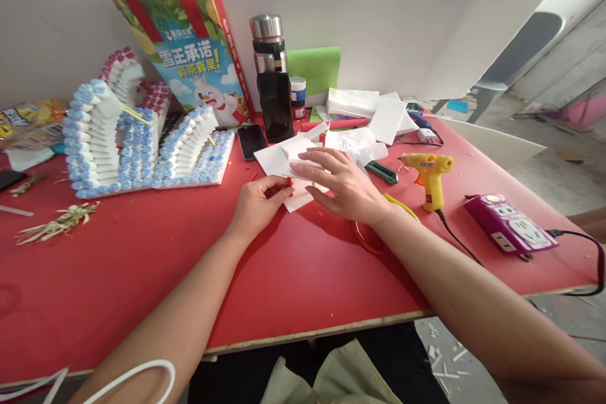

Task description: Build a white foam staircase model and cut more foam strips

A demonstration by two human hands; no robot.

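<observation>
My left hand (254, 205) pinches a small red strip (290, 184) between thumb and fingertips, at the near edge of some white paper pieces (271, 161). My right hand (341, 184) hovers just right of it over the same paper, fingers apart and thumb held off from them. A tiny pale tip shows near the right thumb; I cannot tell what it is. The right palm is turned away from view. Beside the right wrist lie a green utility knife (381, 172) and an orange-yellow loop (367, 240), partly hidden by the forearm.
On the red table (303, 290) a yellow glue gun (428, 177) stands at right, near a purple power strip (511, 224). White-and-blue folded-paper models (137, 151), a gift bag (199, 69), a propped phone (274, 107) and a steel flask (266, 31) stand behind.
</observation>
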